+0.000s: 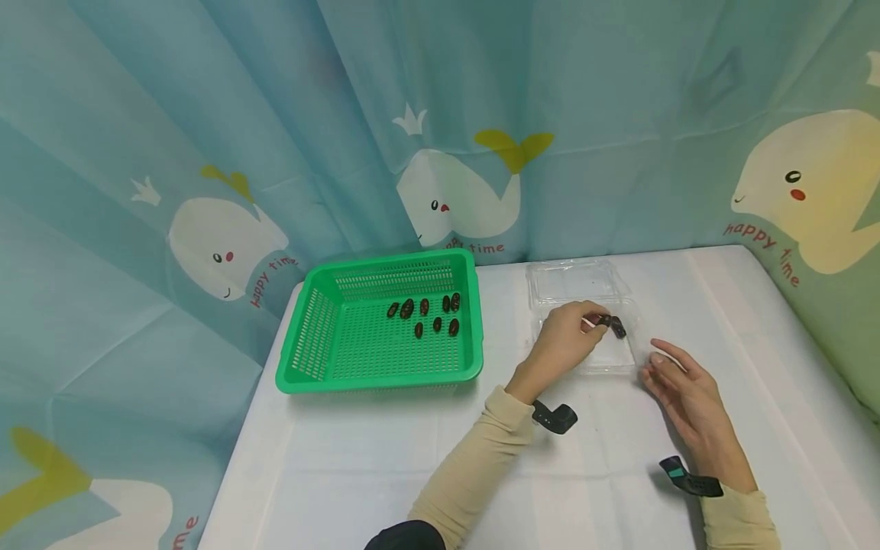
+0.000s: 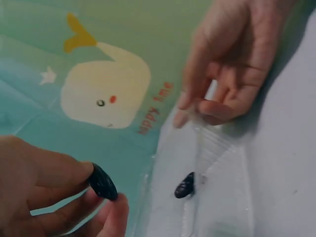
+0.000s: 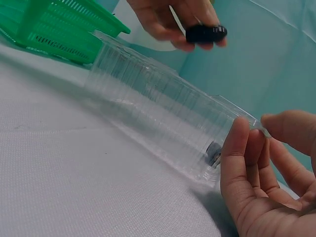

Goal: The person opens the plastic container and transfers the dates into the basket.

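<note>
My left hand (image 1: 565, 338) pinches a dark, glossy date (image 2: 103, 182) between thumb and fingertips, above a clear plastic box (image 3: 143, 94). Inside the box, toward its right end, lies another dark date (image 2: 185, 185). At the box's right side, my right hand (image 1: 690, 397) grips the rim between thumb and fingers, as the right wrist view shows. The box's lid (image 1: 574, 279) is hinged back, away from me. Several more dates (image 1: 424, 307) are spread in a green basket (image 1: 378, 380) left of the box.
A white cloth covers the table (image 1: 385, 466). Behind it and along both sides hangs a blue-green curtain (image 1: 591, 92) printed with white whales. The basket has raised, perforated walls.
</note>
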{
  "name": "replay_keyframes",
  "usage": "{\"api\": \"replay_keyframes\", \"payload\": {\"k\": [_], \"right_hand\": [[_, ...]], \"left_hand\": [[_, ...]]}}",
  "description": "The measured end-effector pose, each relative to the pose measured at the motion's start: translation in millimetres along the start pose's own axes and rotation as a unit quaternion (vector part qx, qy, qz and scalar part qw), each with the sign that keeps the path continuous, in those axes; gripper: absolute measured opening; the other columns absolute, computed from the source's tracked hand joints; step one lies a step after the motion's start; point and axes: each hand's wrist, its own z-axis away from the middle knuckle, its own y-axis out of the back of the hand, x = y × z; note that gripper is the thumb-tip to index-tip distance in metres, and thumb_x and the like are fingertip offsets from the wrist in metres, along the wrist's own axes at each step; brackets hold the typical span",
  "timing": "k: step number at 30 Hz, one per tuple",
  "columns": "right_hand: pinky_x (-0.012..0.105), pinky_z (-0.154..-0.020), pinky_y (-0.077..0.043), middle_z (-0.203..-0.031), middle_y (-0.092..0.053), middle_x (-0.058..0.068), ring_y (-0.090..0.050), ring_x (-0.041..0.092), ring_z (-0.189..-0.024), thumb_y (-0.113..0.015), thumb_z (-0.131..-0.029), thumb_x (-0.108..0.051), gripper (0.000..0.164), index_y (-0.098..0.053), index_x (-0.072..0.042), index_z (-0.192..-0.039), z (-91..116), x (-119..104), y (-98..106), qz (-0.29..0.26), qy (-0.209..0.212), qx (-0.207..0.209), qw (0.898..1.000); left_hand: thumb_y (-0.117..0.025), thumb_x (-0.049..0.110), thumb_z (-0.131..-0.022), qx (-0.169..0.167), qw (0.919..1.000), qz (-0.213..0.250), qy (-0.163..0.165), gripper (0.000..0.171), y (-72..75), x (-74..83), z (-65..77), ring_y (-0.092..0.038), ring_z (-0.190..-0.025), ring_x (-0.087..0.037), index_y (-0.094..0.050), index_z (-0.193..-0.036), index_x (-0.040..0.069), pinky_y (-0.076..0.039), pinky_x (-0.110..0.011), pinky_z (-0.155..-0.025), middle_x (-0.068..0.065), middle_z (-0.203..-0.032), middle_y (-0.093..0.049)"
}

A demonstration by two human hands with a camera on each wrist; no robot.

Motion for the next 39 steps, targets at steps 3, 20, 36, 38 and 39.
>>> {"api": "replay_keyframes", "payload": {"k": [3,20,36,38,39], "right_hand": [[0.019,-0.085,-0.061,-0.108,-0.069,-0.004,-0.07,0.007,-0.093,-0.059,-0.105,-0.003,0.033,-0.068,-0.021,-0.131,0,-1,0,0.002,-0.002,0.001,1.0],[0.02,-0.085,-0.061,-0.107,-0.069,-0.003,-0.071,0.008,-0.092,-0.057,-0.105,0.002,0.035,-0.068,-0.018,-0.131,0,0,-1,-0.007,0.013,-0.012,1.0],[0.02,-0.085,-0.061,-0.105,-0.07,-0.002,-0.071,0.008,-0.091,-0.057,-0.104,0.002,0.034,-0.07,-0.017,-0.129,0,2,0,-0.017,0.014,-0.012,1.0],[0.02,-0.085,-0.061,-0.105,-0.07,-0.002,-0.071,0.008,-0.091,-0.057,-0.104,0.003,0.034,-0.069,-0.017,-0.129,0,2,0,-0.016,0.016,-0.014,1.0],[0.02,-0.085,-0.061,-0.105,-0.07,-0.002,-0.071,0.008,-0.091,-0.057,-0.104,0.003,0.034,-0.069,-0.017,-0.129,0,2,0,-0.015,0.016,-0.014,1.0]], "left_hand": [[-0.069,0.013,-0.1,-0.008,0.9977,0.066,0.007,0.024,9.5,-2.4,2.6,-0.068,-0.088,0.0,-0.075,-0.124,0.011,-0.047,-0.005,-0.073,-0.004,-0.112,-0.078],[-0.068,0.006,-0.1,-0.04,0.9568,0.283,0.052,0.029,54.5,-10.1,15.7,-0.077,-0.097,-0.024,-0.071,-0.129,0.004,-0.062,-0.022,-0.082,-0.017,-0.118,-0.073],[-0.066,0.006,-0.101,-0.046,0.9389,0.337,0.055,0.029,95.0,-25.4,35.9,-0.071,-0.094,-0.012,-0.068,-0.13,0.002,-0.063,-0.031,-0.091,-0.018,-0.121,-0.069],[-0.066,0.007,-0.101,-0.044,0.9397,0.334,0.06,0.029,101.8,-28.6,38.4,-0.072,-0.094,-0.011,-0.068,-0.13,0.003,-0.063,-0.032,-0.092,-0.017,-0.121,-0.069],[-0.066,0.007,-0.102,-0.045,0.9396,0.333,0.062,0.03,105.2,-30.3,39.8,-0.072,-0.095,-0.012,-0.068,-0.131,0.003,-0.063,-0.033,-0.093,-0.016,-0.122,-0.069]]}}
